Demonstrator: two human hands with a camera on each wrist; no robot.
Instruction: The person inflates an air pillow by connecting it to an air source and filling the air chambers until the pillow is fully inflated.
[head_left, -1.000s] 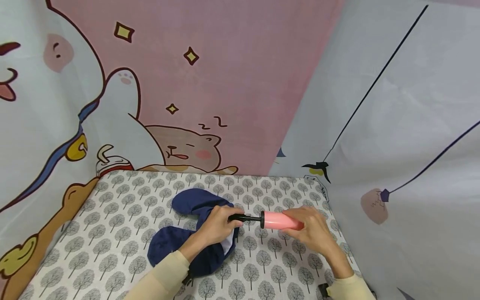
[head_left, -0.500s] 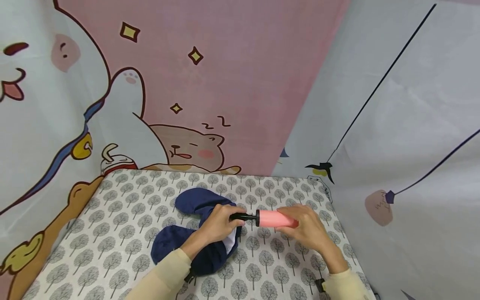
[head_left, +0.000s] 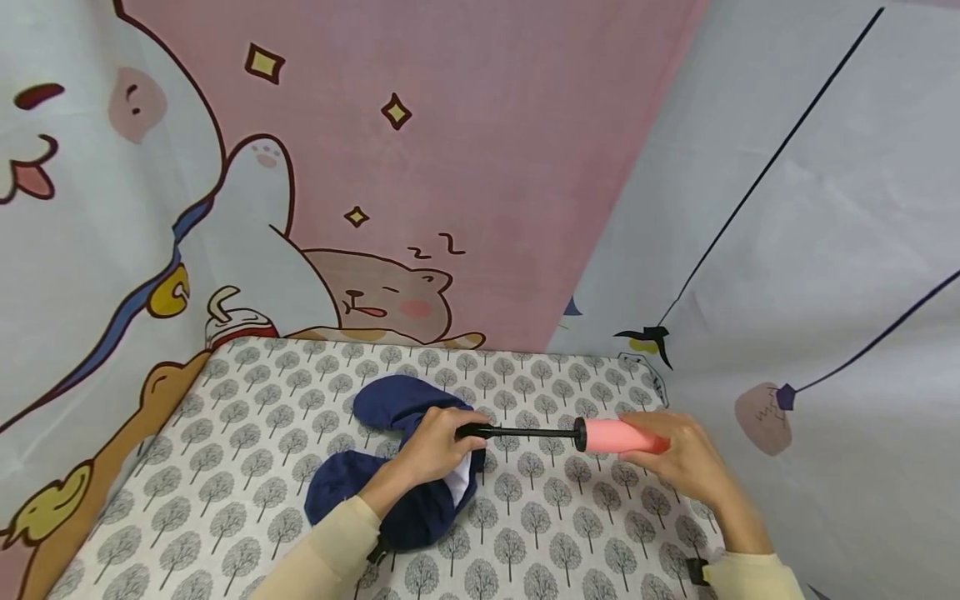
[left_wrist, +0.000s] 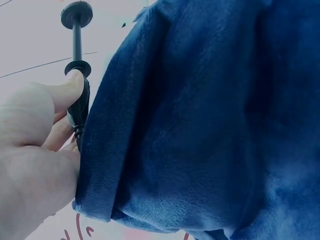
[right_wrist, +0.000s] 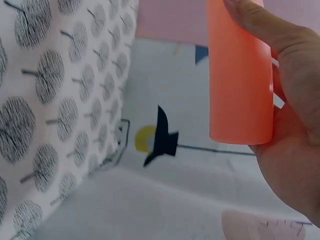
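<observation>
A hand pump with a pink barrel (head_left: 617,436) is stretched level between my hands. Its black rod (head_left: 536,432) stands far out of the barrel. My right hand (head_left: 684,457) grips the barrel's far end, thumb along its side in the right wrist view. My left hand (head_left: 437,446) pinches the black end piece (left_wrist: 79,107) at the edge of a navy U-shaped plush neck pillow (head_left: 393,402). Whether the tip enters the pillow is hidden by fingers and fabric. White lining (head_left: 457,482) shows at the pillow's edge.
The pillow lies on a table covered with a tree-print cloth (head_left: 555,542). Cartoon-printed curtains (head_left: 487,167) rise behind the table and along both sides. A black strap piece (head_left: 697,572) shows by my right cuff.
The pink barrel first slid left toward my left hand, shortening the rod. Then my right hand drew it far right, baring a long stretch of rod. My left hand stays at the pillow.
</observation>
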